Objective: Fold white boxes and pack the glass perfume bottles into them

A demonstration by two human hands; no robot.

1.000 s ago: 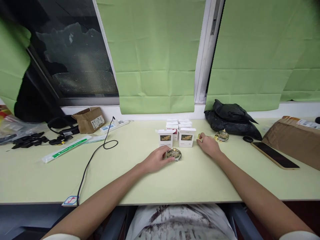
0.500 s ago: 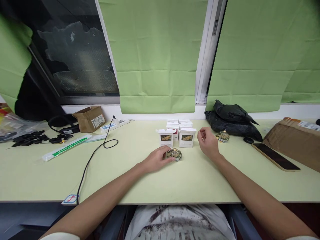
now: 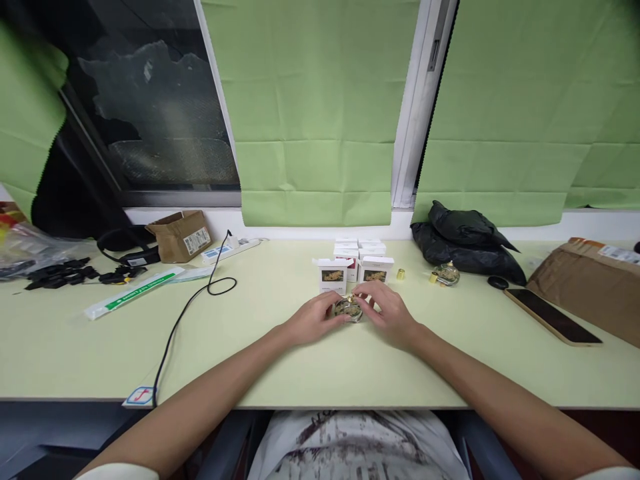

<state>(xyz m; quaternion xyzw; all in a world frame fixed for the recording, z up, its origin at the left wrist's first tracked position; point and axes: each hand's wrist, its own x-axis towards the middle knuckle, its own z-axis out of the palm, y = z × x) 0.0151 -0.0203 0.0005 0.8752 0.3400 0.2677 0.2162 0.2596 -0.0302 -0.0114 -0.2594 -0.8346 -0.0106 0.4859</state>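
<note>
A round, clear glass perfume bottle [image 3: 349, 311] with a gold neck stands on the table in front of me. My left hand [image 3: 316, 319] grips it from the left side, thumb in front. The fingertips of my right hand [image 3: 387, 312] pinch the gold neck at its top. Just behind my right hand, a small gold cap [image 3: 401, 273] stands on the table. Two white boxes with a picture on the front, the left box [image 3: 333, 275] and the right box [image 3: 376, 270], stand behind the bottle. My right hand covers the lower part of the right box.
More white boxes [image 3: 369, 244] are lined up behind. A second round bottle [image 3: 447, 274] and another gold cap [image 3: 433, 277] sit by a black plastic bag [image 3: 465, 243]. On the right lie a phone [image 3: 553, 316] and brown packaging [image 3: 590, 283]; a black cable [image 3: 183, 320] crosses the left.
My right hand has let go of the gold cap beside the boxes and moved left and nearer to me, onto the bottle's neck. My left hand stays on the bottle.
</note>
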